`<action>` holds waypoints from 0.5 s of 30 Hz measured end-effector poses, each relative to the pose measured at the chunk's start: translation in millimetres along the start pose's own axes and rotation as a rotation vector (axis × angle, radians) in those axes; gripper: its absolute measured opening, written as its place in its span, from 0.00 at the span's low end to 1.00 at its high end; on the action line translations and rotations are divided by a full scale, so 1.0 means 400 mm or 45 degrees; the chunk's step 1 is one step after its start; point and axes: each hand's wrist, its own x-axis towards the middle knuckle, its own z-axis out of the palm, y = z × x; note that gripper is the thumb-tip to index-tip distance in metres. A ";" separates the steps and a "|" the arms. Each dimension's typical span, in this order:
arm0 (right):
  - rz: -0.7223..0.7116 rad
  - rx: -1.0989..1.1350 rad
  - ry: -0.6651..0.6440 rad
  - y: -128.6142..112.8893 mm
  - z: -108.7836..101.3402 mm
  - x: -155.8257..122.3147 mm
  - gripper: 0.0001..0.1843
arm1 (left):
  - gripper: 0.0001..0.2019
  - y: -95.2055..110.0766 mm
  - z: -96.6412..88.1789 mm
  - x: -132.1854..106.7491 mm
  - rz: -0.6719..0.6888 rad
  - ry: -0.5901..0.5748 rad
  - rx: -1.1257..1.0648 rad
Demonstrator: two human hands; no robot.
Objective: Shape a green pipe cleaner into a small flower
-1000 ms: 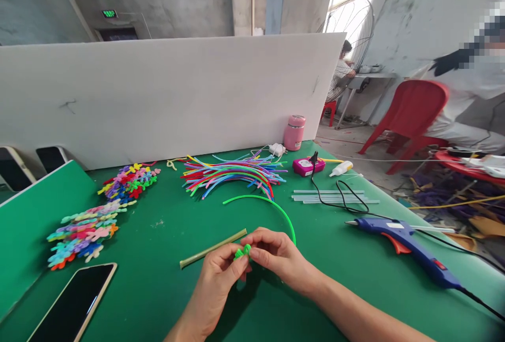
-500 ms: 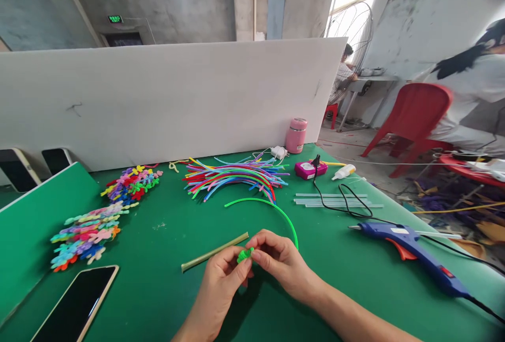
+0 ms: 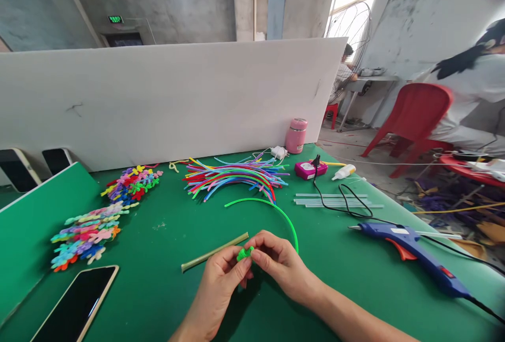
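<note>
Between my fingertips is a bright green fuzzy pipe cleaner (image 3: 245, 252), its near part bent into small loops. My left hand (image 3: 221, 281) pinches the looped part from the left with thumb and fingers. From the right, my right hand (image 3: 286, 268) closes thumb and forefinger on the same loops. A long green tail arcs from behind the right hand over the table, its tip pointing left. An olive-green thin tube (image 3: 213, 253) lies just beyond my left hand. My fingers hide part of the loops.
Piled pipe cleaners (image 3: 232, 176) lie ahead, finished-looking flower shapes (image 3: 89, 234) at left near a phone (image 3: 77, 305). At right are a blue glue gun (image 3: 410, 247) with a trailing cord, clear glue sticks (image 3: 331, 201), a magenta box (image 3: 311, 170) and a pink flask (image 3: 296, 136).
Both hands stay in nearly the same place, with only a slight shift of the fingers on the green loops. The things on the table have not moved.
</note>
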 end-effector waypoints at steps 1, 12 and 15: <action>0.013 0.010 -0.006 0.000 0.000 0.000 0.11 | 0.10 0.000 0.000 0.000 0.002 0.007 0.002; 0.064 0.018 0.047 0.006 0.008 -0.001 0.13 | 0.12 0.001 0.006 -0.003 0.069 0.080 0.125; 0.050 0.000 0.052 0.007 0.009 -0.002 0.12 | 0.13 -0.002 0.007 -0.003 0.072 0.093 0.126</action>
